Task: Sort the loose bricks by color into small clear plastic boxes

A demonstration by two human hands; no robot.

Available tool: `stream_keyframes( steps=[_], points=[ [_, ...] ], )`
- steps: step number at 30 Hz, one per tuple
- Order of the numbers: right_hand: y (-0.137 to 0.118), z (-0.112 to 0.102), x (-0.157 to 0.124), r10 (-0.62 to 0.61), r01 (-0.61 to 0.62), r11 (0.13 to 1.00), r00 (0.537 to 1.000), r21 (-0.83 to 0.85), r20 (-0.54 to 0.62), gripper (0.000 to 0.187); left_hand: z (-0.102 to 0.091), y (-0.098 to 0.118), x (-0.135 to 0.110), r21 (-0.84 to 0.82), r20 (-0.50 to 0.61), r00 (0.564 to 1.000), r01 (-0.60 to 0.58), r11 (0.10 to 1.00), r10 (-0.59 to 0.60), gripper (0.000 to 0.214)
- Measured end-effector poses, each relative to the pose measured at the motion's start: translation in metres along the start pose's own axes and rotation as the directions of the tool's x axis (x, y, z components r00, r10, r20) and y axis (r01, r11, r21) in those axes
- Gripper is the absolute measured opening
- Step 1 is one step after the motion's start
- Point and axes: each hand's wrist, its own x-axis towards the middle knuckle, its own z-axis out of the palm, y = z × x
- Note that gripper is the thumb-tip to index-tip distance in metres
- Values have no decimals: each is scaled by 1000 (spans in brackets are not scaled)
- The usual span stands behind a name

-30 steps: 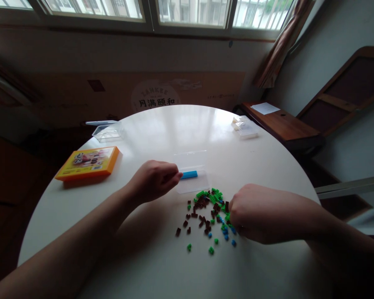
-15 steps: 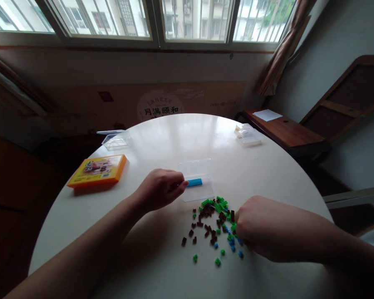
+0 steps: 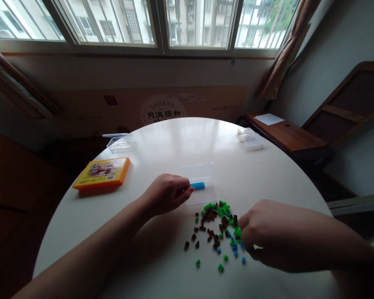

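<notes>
My left hand (image 3: 168, 193) is closed in a pinch on the left end of a blue ribbed bar (image 3: 198, 186). The bar lies level over a clear plastic box (image 3: 202, 198) with its lid open. My right hand (image 3: 262, 232) is at the right edge of a loose heap of small building bricks. Its fingers curl down and in, and whatever they pinch is hidden behind the hand. Brown bricks (image 3: 210, 215) fill the middle of the heap, green bricks (image 3: 223, 207) lie along its back and right, and blue bricks (image 3: 235, 248) lie at the right front.
An orange and yellow box (image 3: 102, 173) lies on the left of the round white table (image 3: 162, 265). Clear plastic containers stand at the back left (image 3: 121, 143) and back right (image 3: 252, 139). Beyond the right edge is a wooden bench (image 3: 296, 137) with paper on it.
The view has shifted slightly, so everything sits a little lower and to the right. My right hand has tilted, and a small gap now shows under it. My left hand keeps its pinch.
</notes>
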Motion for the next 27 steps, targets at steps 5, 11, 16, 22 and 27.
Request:
stream_keyframes(
  steps=[5, 11, 16, 22, 27],
  points=[
    [15, -17, 15, 74, -63, 997, 929, 42, -363, 13, 3, -2, -1, 14, 4, 1000, 9, 1000, -9, 30],
    [32, -9, 54, 106, -227, 959, 841, -170, -530, 14, 1, -6, -2, -35, 77, 997, -11, 999, 14, 27],
    [28, -11, 77, 146, -288, 913, 892, -290, -428, 18, 2, -9, -3, -49, 98, 994, -36, 998, 40, 30],
    [23, -18, 92, 284, -370, 874, 915, -315, -288, 17, 2, -11, -3, -108, 94, 995, -10, 994, 20, 30],
    [21, -20, 95, 322, -393, 876, 908, -281, -267, 15, 2, -12, -4, -137, 105, 994, -20, 990, 34, 34]
  ],
)
